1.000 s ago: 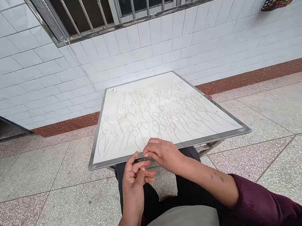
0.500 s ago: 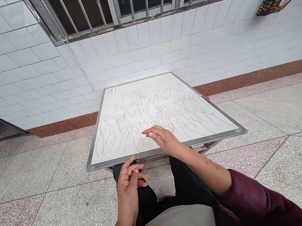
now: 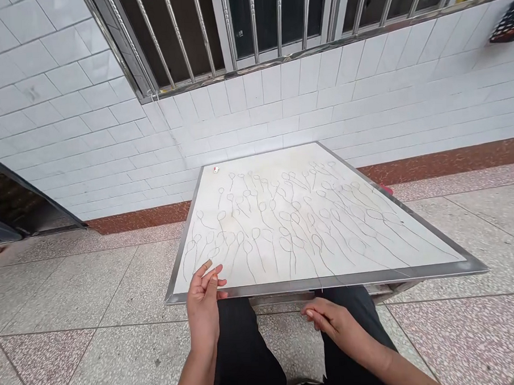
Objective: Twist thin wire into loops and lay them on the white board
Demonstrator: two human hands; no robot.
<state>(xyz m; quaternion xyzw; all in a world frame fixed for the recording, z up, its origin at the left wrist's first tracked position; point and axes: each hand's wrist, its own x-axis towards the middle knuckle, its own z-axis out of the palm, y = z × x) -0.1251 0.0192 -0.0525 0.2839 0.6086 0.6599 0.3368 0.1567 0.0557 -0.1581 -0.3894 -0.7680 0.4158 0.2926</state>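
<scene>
Hands [image 3: 203, 305] [image 3: 337, 324] apart, both apparently pinched

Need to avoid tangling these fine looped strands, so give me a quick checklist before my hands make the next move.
1. Right hand clear of the white tabletop: ok, it is in front of the near edge.
2. Left hand clear of the strands: cannot tell; its fingertips overlap the tabletop's near left part in view.
3. Strand pinched in either hand: cannot tell, too fine to see.
4. Looped strands lying apart: not ok, several cross.
5. Strand ends inside the grey frame: not ok, some reach onto its near side.
6. Small red-and-white object away from both hands: ok, far left corner.
</scene>
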